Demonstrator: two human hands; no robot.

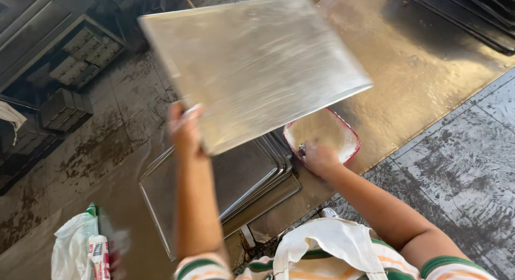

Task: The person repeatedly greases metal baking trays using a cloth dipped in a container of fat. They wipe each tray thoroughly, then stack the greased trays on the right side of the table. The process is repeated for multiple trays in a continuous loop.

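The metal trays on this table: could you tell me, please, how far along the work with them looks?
Hard to say what is finished: a stack of trays sits on the metal table. In hand, the left hand holds one flat tray lifted and tilted above the stack, while the right hand reaches into a red-rimmed white bowl. More dark trays wait at the far corner.

Flat metal tray point(257, 65) held tilted above tray stack point(241, 183); red-rimmed white bowl point(327, 132) on table beside stack.
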